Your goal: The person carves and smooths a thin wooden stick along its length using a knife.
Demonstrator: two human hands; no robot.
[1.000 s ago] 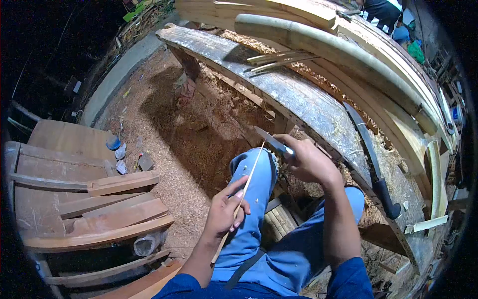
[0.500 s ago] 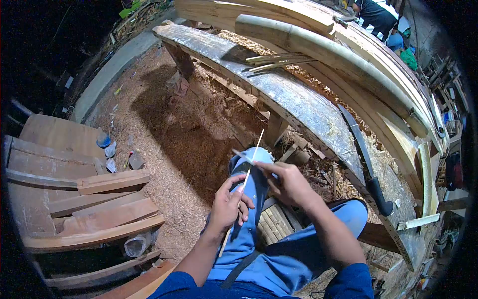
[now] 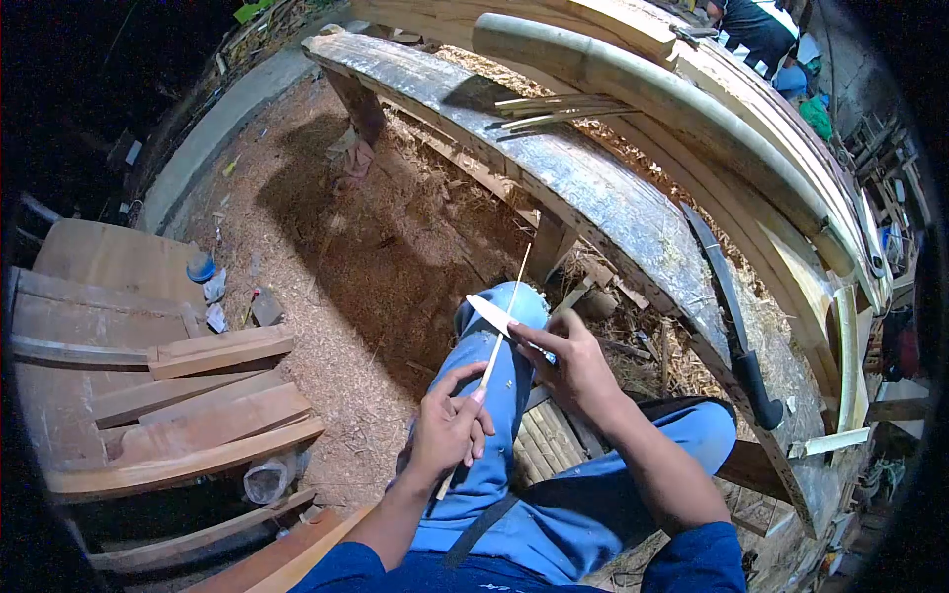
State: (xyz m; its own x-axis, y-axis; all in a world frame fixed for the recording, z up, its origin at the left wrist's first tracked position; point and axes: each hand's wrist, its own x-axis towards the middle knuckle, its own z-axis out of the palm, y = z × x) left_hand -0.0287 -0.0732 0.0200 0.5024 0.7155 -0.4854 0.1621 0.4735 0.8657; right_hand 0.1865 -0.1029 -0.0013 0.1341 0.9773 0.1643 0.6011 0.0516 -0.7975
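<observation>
My left hand (image 3: 450, 425) is closed round a thin pale stick (image 3: 497, 349), which slants up and away over my jeans-clad knee (image 3: 514, 301). In my right hand (image 3: 573, 366) is a small knife (image 3: 489, 314); its bright blade points left and lies across the stick near the knee. The knife's handle is mostly hidden by my fingers. The lower end of the stick shows below my left hand, against my thigh.
A long worn bench (image 3: 593, 188) curves along the right, bearing several thin sticks (image 3: 554, 111) and a large black-handled knife (image 3: 732, 316). Behind it lies a bamboo pole (image 3: 672, 109). Wooden pieces (image 3: 217, 410) are at the left. A person (image 3: 756, 30) bends at the top right.
The small knife has moved left and down from beyond the stick's tip, and its blade now crosses the stick. My right hand moved left with it. My left hand still holds the stick.
</observation>
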